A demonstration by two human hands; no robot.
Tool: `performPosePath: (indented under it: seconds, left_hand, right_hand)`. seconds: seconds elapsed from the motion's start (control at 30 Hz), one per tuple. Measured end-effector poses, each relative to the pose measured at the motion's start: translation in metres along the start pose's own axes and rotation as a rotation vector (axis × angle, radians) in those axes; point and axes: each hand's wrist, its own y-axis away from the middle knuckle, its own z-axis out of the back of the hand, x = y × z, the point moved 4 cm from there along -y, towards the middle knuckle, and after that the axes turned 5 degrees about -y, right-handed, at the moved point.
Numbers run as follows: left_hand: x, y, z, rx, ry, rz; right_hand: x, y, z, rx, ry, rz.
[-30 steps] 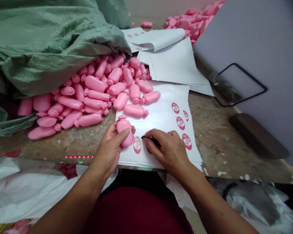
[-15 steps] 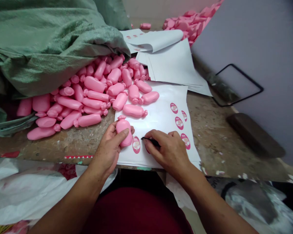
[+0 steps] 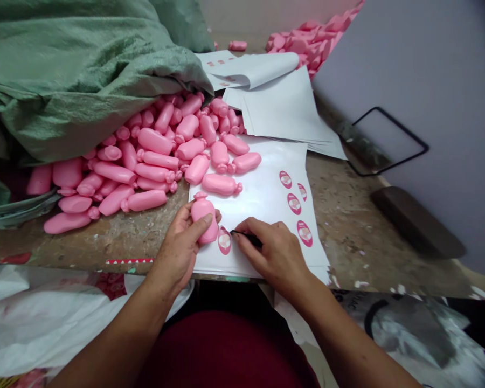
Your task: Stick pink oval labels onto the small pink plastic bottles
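Observation:
In my left hand [image 3: 186,234] I hold a small pink plastic bottle [image 3: 204,218], thumb across its front and its knobbed end pointing away from me. My right hand [image 3: 272,248] is closed around a slim black tweezers-like tool [image 3: 253,238]. Its tip reaches the upper right edge of a pink-and-white oval sticker [image 3: 224,241], just right of the bottle. That sticker lies on a white sticker sheet [image 3: 258,202]; whether the tip has lifted its edge is too small to tell. Several more oval stickers [image 3: 294,203] show along the sheet's right side.
A heap of pink bottles [image 3: 153,141] spills from a green sack [image 3: 92,64] on the left, some onto the sheet. Further white sheets [image 3: 283,110] lie behind. More pink pieces [image 3: 307,43] are piled at the back. A grey panel with a black wire frame [image 3: 422,148] stands right.
My right hand has moved slightly left, bringing the black tool's tip from the bare sheet to the edge of the oval sticker. My left hand keeps the bottle in about the same place.

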Motion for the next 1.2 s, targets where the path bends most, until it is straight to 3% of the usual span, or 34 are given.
performPosePath:
  seconds: [0.3,0.4,0.47,0.57,0.7,0.8,0.97,1.2]
  left_hand:
    - [0.001,0.0,0.001,0.003,-0.019,-0.008]
    - [0.0,0.0,0.001,0.001,-0.015,-0.012]
    - [0.0,-0.001,0.001,0.005,-0.013,-0.013]
    - [0.001,-0.002,0.002,0.006,-0.019,-0.013]
    - [-0.002,0.0,0.0,0.01,-0.082,-0.048]
    - [-0.008,0.011,-0.007,0.037,-0.101,-0.061]
    - [-0.009,0.036,-0.018,0.184,0.026,0.08]
    - [0.0,0.046,-0.012,0.158,0.132,0.084]
  right_hand:
    - [0.006,-0.001,-0.001,-0.079,0.132,0.051]
    - [0.005,-0.005,-0.004,-0.063,0.093,-0.008]
    - [0.001,-0.007,-0.003,-0.037,-0.019,-0.116]
    - [-0.005,-0.007,0.001,0.041,-0.398,-0.304]
    - [-0.001,-0.005,0.013,0.096,-0.837,-0.383]
    - [0.004,-0.003,0.019,0.101,-0.898,-0.378]
    - [0.017,-0.001,0.024,0.059,-0.868,-0.321]
    - [0.024,-0.001,0.019,0.069,-0.89,-0.336]
